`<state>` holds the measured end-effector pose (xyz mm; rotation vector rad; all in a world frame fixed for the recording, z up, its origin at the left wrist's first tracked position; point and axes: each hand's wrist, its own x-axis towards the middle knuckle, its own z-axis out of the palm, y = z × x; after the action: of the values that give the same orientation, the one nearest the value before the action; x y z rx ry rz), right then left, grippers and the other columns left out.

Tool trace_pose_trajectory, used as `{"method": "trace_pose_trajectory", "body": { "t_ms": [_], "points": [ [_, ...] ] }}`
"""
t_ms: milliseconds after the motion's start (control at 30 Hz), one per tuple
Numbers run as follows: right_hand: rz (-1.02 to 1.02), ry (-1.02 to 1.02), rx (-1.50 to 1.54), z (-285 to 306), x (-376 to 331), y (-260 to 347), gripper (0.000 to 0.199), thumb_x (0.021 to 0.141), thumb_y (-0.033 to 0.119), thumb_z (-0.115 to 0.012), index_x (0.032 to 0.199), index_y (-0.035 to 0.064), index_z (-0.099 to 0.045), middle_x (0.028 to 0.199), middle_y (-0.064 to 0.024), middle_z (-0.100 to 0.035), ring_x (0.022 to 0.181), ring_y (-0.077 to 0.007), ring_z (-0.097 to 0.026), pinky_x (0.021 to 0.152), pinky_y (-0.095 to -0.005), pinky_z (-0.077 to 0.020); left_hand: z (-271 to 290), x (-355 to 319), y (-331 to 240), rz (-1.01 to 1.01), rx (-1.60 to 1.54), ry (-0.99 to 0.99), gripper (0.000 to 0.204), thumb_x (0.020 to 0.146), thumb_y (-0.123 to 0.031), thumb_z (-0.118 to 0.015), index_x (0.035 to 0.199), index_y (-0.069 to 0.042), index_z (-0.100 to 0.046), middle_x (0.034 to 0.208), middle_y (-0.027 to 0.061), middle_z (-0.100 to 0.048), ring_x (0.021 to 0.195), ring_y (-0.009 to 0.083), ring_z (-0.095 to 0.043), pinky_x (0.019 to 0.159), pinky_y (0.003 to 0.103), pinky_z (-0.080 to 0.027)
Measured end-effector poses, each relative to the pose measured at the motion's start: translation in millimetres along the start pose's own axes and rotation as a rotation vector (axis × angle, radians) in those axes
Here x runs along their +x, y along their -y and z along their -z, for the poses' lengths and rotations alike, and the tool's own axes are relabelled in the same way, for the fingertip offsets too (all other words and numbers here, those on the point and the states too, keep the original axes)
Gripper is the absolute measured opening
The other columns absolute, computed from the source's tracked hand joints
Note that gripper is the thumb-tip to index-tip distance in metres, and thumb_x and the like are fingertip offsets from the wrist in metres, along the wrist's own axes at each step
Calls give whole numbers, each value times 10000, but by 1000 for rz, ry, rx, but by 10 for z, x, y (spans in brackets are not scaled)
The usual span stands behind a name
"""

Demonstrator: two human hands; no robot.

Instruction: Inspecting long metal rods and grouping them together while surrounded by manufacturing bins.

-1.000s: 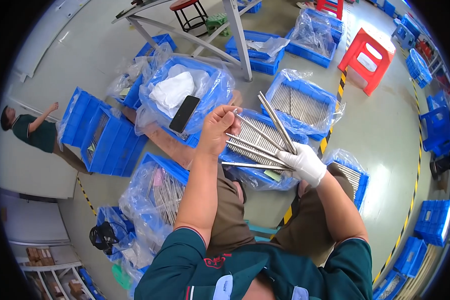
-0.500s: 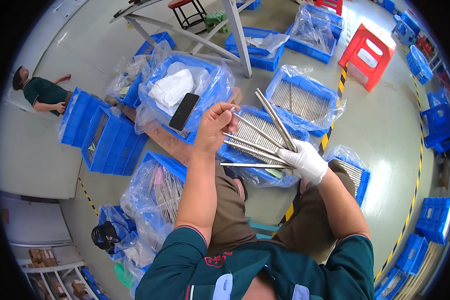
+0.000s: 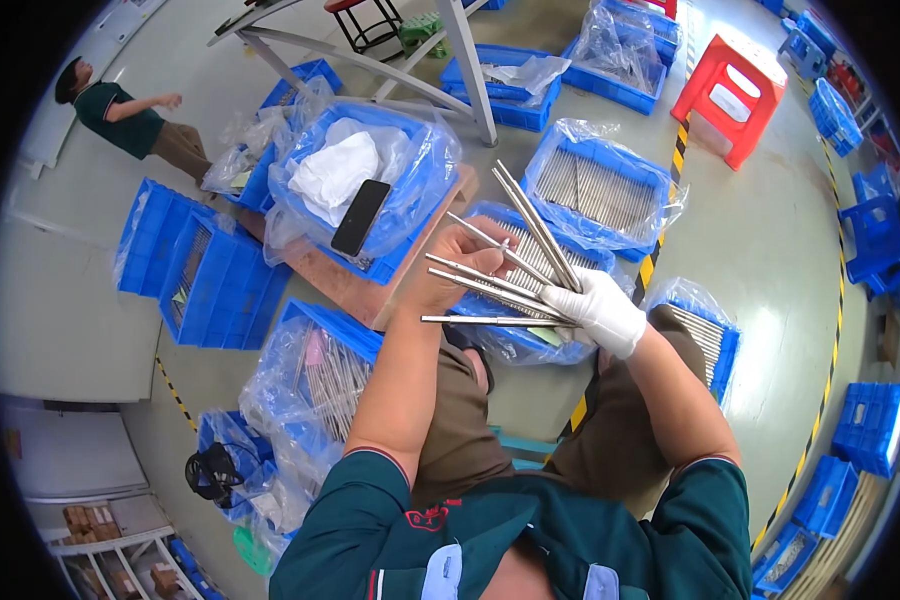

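Over the lap, above the crates: the person sits with both hands raised in front of the knees, working a fan of thin metal rods (image 3: 500, 270).
Right hand: the white-gloved right hand (image 3: 598, 310) is closed around the near ends of the rods, which spread out up and to the left from its grip.
Left hand: the bare left hand (image 3: 460, 262) is closed in a pinch on one rod of the fan, its fingers among the spread shafts.
Rods in hand: only a handful, splayed apart and not squared into a bundle.
Crate below the hands: a blue plastic-lined crate (image 3: 515, 335) lies just under the rods, its contents mostly hidden by the hands.
Filled crate: a blue crate (image 3: 600, 190) beyond the hands holds a tidy layer of similar rods, so some appear already laid out.
Other stock: another lined crate (image 3: 705, 335) at the right knee and a bagged bin (image 3: 325, 375) at the left also hold rods, so it seems plenty remains to handle.
Nearby: a dark phone (image 3: 360, 217) lies on a bagged crate with white cloth (image 3: 335, 170).
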<state>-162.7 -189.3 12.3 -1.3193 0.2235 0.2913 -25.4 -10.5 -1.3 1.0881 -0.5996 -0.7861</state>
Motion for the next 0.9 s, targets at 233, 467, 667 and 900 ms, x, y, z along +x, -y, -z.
{"method": "trace_pose_trajectory", "body": {
  "t_ms": [233, 467, 667, 900],
  "points": [
    [-130, 104, 12, 78, -88, 69, 240, 877, 288, -588, 810, 60, -555, 561, -15, -510, 443, -60, -441, 398, -199, -321, 320, 46, -282, -235, -192, -253, 263, 866, -216, -610, 1003, 8, -609, 734, 49, -566, 599, 109, -499, 574, 226, -416],
    [-189, 330, 150, 20, -92, 19, 312, 874, 333, -593, 804, 30, -568, 535, -47, -516, 372, -63, -398, 336, -192, -251, 300, 119, -62, -114, -279, -118, 327, 854, -254, -629, 1017, 27, -597, 695, 54, -567, 587, 120, -490, 581, 248, -416],
    [-188, 347, 161, 25, -70, 2, 322, 875, 335, -592, 785, 27, -569, 527, -53, -514, 358, -69, -384, 330, -202, -246, 304, 92, -114, -74, -264, -27, 315, 852, -234, -631, 1032, 22, -596, 677, 54, -560, 589, 122, -483, 564, 244, -392],
    [-184, 343, 168, 24, -68, -2, 313, 870, 321, -602, 779, 25, -558, 525, -54, -513, 364, -72, -401, 330, -202, -253, 275, 72, -36, -57, -290, 82, 340, 822, -223, -665, 1067, 1, -591, 690, 48, -566, 611, 124, -498, 585, 260, -400]
  ]
}}
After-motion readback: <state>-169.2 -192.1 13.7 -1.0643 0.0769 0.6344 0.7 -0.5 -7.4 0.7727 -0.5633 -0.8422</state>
